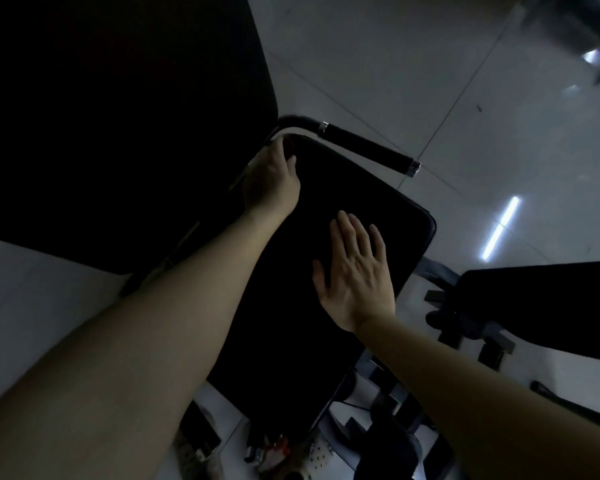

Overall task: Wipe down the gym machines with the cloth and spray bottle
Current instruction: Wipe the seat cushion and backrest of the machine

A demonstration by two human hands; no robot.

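**Bare hands on a gym machine's seat pad, cloth nowhere in sight**

A person leans over the black seat pad [361,202] of a gym machine in dim light. The right hand [357,271] lies flat near the pad's right edge, fingers straight and slightly spread. The left hand [271,178] reaches to the far left corner, where the pad meets the bend of a handle bar [364,147]. Its fingers dip over the edge into shadow, so whether they grip the pad, or anything else, cannot be told. Neither the cloth nor the spray bottle can be made out, and clutter below the pad's near edge is too dark to name.

The upholstery looks smooth and padded, likely yielding a little under a palm and slick once sprayed. It is fixed to the frame, so it should take firm wiping pressure. The rounded edges and corners offer the surest hold for steadying. A larger back pad [118,116] rises at the left, above the pale tiled floor [430,81].
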